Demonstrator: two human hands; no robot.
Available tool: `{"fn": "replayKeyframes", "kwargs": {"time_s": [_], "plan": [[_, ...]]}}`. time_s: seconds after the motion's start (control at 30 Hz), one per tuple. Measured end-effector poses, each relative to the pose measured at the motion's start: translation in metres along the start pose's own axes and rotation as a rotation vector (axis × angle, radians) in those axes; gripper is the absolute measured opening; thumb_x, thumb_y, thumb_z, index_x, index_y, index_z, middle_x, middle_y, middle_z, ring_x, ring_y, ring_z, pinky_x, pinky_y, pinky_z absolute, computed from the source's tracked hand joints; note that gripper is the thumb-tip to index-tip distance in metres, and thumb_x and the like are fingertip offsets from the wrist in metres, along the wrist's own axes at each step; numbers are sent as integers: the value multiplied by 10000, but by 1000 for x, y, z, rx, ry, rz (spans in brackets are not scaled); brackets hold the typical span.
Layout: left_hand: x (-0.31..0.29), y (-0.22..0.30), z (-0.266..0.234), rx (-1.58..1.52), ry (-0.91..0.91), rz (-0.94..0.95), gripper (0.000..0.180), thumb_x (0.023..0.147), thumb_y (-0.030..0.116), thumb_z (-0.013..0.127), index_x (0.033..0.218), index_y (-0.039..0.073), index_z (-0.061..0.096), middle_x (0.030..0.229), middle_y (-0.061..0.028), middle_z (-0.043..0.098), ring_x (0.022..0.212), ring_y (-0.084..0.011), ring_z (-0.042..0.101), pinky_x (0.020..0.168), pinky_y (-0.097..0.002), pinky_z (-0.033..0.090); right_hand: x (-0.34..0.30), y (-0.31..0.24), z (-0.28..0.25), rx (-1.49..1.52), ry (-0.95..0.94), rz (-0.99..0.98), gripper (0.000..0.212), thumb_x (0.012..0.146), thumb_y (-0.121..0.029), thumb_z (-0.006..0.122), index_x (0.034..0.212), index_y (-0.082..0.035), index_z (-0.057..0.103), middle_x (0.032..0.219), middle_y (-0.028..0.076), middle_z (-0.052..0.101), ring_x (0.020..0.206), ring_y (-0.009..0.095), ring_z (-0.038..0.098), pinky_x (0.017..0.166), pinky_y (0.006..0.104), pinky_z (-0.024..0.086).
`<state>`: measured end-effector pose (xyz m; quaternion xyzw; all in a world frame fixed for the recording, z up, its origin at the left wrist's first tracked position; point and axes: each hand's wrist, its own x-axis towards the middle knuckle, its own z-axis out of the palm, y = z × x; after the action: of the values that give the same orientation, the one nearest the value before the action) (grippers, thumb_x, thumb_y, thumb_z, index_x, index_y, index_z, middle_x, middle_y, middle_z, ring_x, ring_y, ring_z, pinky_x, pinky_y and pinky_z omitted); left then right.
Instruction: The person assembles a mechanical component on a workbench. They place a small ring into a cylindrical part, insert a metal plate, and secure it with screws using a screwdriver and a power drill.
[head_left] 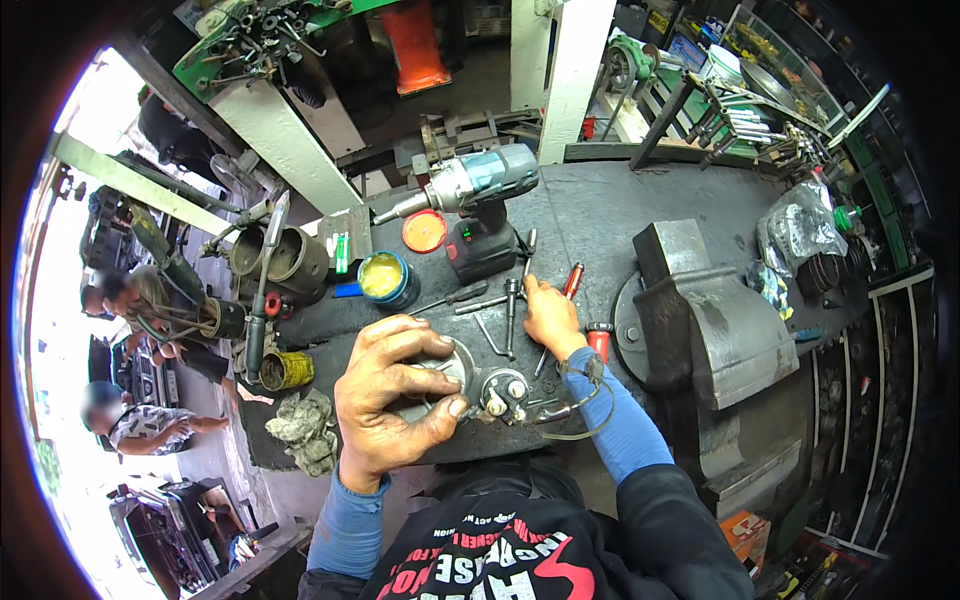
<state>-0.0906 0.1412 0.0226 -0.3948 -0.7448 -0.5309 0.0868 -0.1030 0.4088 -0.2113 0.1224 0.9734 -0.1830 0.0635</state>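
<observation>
My left hand (395,400) is curled over the round metal body of what looks like a starter motor (455,366), near the bench's front edge. Beside that body is its solenoid (503,394), with two terminal studs facing up. My right hand (552,316) reaches forward among the tools, its fingers closed at the lower end of a slim metal socket tool (531,242); the palm hides part of the grip. Just left of it lies a T-handle wrench (511,310). A red-handled screwdriver (573,280) lies to the right, its shaft partly beneath the hand.
A cordless impact wrench (485,195) stands behind, near an open tub of yellow grease (384,277) and its red lid (424,231). A large bench vise (705,310) takes up the right side. A rag (304,431) lies left. Other people (160,425) are beyond the bench.
</observation>
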Motion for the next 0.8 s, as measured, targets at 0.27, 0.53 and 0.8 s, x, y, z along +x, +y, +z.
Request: {"fn": "replayKeyframes", "kwargs": {"time_s": [0.27, 0.53, 0.8], "plan": [[-2, -2, 0, -23, 8, 0, 236, 686, 120, 892, 899, 74, 802, 1112, -113, 765, 1149, -315, 675, 1015, -439, 513, 11, 16, -2, 212, 214, 253, 400, 824, -115, 732, 1206, -5, 683, 1228, 268, 719, 1095, 463, 726, 984, 538, 579], [-3, 3, 0, -50, 23, -64, 349, 704, 145, 904, 1016, 58, 774, 1226, -150, 728, 1154, -310, 687, 999, -413, 541, 12, 40, -24, 583, 399, 371, 540, 841, -459, 815, 992, 58, 763, 920, 275, 760, 911, 409, 757, 836, 489, 562], [-7, -8, -8, -44, -38, -54, 958, 547, 353, 1063, 1369, 61, 665, 1322, -133, 700, 1256, -300, 664, 1077, -417, 518, -2, 54, -39, 770, 631, 125, 354, 872, -301, 827, 852, 23, 685, 724, 79, 653, 694, 146, 568, 664, 351, 473]]}}
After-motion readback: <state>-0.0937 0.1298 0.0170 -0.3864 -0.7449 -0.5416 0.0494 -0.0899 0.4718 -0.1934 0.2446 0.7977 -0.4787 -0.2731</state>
